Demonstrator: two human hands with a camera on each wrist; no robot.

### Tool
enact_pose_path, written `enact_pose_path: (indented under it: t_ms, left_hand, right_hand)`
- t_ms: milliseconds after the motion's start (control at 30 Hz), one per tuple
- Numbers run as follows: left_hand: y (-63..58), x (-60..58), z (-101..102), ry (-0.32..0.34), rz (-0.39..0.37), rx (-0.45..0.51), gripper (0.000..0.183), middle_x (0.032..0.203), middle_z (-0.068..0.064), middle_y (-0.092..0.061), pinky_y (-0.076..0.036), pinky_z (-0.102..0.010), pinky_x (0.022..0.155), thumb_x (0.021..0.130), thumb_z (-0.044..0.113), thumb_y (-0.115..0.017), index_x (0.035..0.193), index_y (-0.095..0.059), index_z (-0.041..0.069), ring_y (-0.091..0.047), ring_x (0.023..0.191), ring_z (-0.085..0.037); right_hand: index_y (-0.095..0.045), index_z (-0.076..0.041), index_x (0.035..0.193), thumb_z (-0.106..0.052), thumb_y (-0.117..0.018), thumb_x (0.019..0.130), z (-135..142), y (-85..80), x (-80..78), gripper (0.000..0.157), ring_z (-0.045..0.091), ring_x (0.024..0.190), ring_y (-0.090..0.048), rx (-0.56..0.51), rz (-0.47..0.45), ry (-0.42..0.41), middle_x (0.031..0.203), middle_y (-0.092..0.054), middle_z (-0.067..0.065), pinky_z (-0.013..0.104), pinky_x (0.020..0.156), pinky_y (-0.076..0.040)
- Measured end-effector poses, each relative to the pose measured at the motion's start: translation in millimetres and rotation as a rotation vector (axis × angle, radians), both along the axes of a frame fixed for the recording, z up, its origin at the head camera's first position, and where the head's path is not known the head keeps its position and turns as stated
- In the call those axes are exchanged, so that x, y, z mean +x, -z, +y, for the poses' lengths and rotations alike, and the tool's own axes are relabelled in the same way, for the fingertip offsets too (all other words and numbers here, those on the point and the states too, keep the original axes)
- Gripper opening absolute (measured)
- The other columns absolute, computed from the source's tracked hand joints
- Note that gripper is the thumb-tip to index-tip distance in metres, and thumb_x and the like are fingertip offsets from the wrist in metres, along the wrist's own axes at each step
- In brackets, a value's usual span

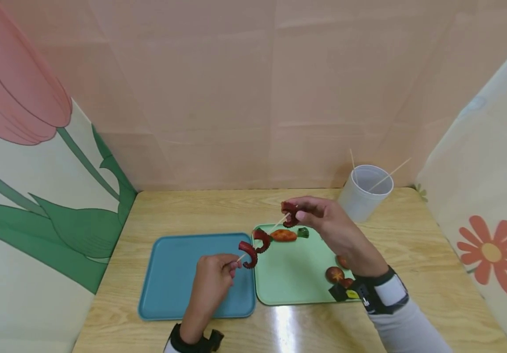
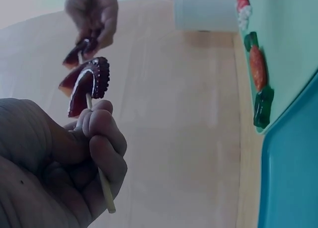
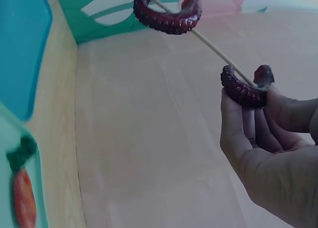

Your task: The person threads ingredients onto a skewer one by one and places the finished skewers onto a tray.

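Observation:
My left hand (image 1: 212, 274) grips a thin wooden skewer (image 2: 107, 193) near its lower end, and the stick's end pokes out below the fingers. Two dark red, curled octopus tentacle pieces, one (image 1: 250, 256) close to the left fingers and another (image 1: 263, 240) just beyond, are threaded on it. My right hand (image 1: 337, 225) pinches a third tentacle piece (image 3: 248, 91) between thumb and fingers at the far end of the skewer. In the right wrist view the stick reaches into that piece; whether its tip comes out is hidden. Both hands are raised above the trays.
A blue tray (image 1: 182, 284) lies left of a light green tray (image 1: 288, 289). On the green one are an orange carrot-like piece (image 1: 284, 236) with green parts and several brown mushroom-like pieces (image 1: 334, 274). A white cup (image 1: 359, 198) with two skewers stands at the back right.

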State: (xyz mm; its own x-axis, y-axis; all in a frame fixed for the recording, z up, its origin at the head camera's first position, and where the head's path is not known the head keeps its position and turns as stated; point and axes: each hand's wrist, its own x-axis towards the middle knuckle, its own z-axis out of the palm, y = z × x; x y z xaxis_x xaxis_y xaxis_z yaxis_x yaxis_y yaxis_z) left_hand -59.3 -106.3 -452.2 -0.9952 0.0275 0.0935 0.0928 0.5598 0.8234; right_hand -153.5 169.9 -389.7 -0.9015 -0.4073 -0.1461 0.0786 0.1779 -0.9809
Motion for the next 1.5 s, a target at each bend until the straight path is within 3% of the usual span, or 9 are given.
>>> enact_pose_path:
  t_ms: [467, 667, 800, 1000, 1100, 1200, 1333, 1433, 1500]
  left_hand:
    - [1.0, 1.5, -0.5, 0.002, 0.039, -0.032, 0.027, 0.07, -0.004, -0.074, -0.046, -0.015, 0.046, 0.084, -0.018, -0.064, 0.082, -0.081, 0.003, -0.058, 0.056, 0.0]
    - [5.3, 3.3, -2.2, -0.024, 0.032, -0.014, 0.025, 0.071, -0.005, -0.074, -0.046, -0.016, 0.045, 0.086, -0.016, -0.064, 0.084, -0.081, 0.001, -0.056, 0.055, 0.0]
    - [6.7, 3.8, -1.4, -0.05, 0.019, -0.004, 0.023, 0.071, -0.005, -0.074, -0.045, -0.016, 0.044, 0.087, -0.015, -0.065, 0.085, -0.081, 0.001, -0.056, 0.053, -0.001]
    - [2.1, -2.3, 5.4, -0.052, 0.07, -0.041, 0.02, 0.075, -0.004, -0.076, -0.046, -0.017, 0.048, 0.088, -0.011, -0.067, 0.085, -0.081, 0.003, -0.063, 0.064, -0.005]
    - [-0.4, -4.8, 7.1, -0.073, 0.048, -0.035, 0.021, 0.076, -0.004, -0.076, -0.046, -0.016, 0.046, 0.088, -0.012, -0.067, 0.087, -0.081, 0.004, -0.062, 0.063, -0.005]
    - [0.8, -5.0, 4.6, -0.078, 0.029, -0.033, 0.022, 0.076, -0.005, -0.076, -0.047, -0.016, 0.046, 0.088, -0.014, -0.066, 0.088, -0.081, 0.003, -0.06, 0.06, -0.003]
    - [9.7, -2.2, -4.1, -0.079, -0.02, -0.032, 0.021, 0.078, -0.007, -0.076, -0.049, -0.015, 0.047, 0.09, -0.013, -0.064, 0.092, -0.08, 0.001, -0.06, 0.059, -0.004]
    - [20.8, 2.3, -19.5, -0.137, -0.089, -0.046, 0.019, 0.075, -0.007, -0.074, -0.05, -0.016, 0.046, 0.092, -0.011, -0.063, 0.093, -0.079, 0.0, -0.061, 0.055, -0.005]
    - [29.7, 6.2, -34.8, -0.193, -0.139, -0.057, 0.017, 0.071, -0.006, -0.07, -0.05, -0.018, 0.045, 0.094, -0.008, -0.062, 0.092, -0.077, -0.001, -0.061, 0.053, -0.007]
  right_hand:
    - [-0.06, 0.008, 0.134, -0.008, -0.06, 0.103, -14.1, 1.7, 4.2, 0.035, 0.013, 0.096, -0.073, -0.04, 0.064, 0.033, 0.108, -0.077, 0.004, 0.026, 0.092, -0.058]
    - [-0.059, 0.007, 0.136, -0.006, -0.059, 0.103, -20.7, 5.5, 3.1, 0.036, 0.01, 0.098, -0.072, -0.042, 0.018, 0.055, 0.113, -0.076, 0.001, 0.026, 0.093, -0.058]
    - [-0.063, 0.006, 0.133, -0.005, -0.059, 0.103, -26.1, 10.9, 3.2, 0.032, 0.013, 0.101, -0.071, -0.034, 0.013, 0.031, 0.118, -0.074, 0.008, 0.025, 0.093, -0.057]
    - [-0.067, 0.005, 0.127, -0.007, -0.06, 0.103, -35.6, 18.0, 6.3, 0.029, 0.016, 0.101, -0.071, -0.033, 0.006, 0.002, 0.124, -0.072, 0.013, 0.027, 0.093, -0.057]
    - [-0.067, 0.006, 0.126, -0.007, -0.06, 0.103, -35.2, 18.0, 5.6, 0.028, 0.017, 0.101, -0.071, -0.035, 0.002, 0.028, 0.123, -0.071, 0.014, 0.028, 0.092, -0.058]
    - [-0.067, 0.003, 0.128, -0.011, -0.062, 0.102, -34.7, 18.6, 4.0, 0.03, 0.02, 0.104, -0.071, -0.01, -0.014, 0.001, 0.122, -0.071, 0.014, 0.033, 0.097, -0.056]
    - [-0.06, -0.003, 0.139, -0.023, -0.062, 0.104, -29.2, 25.0, 1.6, 0.041, 0.028, 0.121, -0.067, 0.015, -0.054, -0.038, 0.134, -0.067, 0.016, 0.053, 0.114, -0.044]
    - [-0.054, -0.01, 0.145, -0.036, -0.061, 0.104, -17.1, 33.1, 1.3, 0.049, 0.029, 0.133, -0.059, 0.056, -0.082, -0.031, 0.143, -0.062, 0.011, 0.062, 0.122, -0.03]
    - [-0.053, -0.011, 0.145, -0.04, -0.059, 0.104, -5.6, 39.0, 1.7, 0.051, 0.032, 0.135, -0.057, 0.082, -0.079, -0.016, 0.143, -0.062, 0.01, 0.062, 0.122, -0.029]
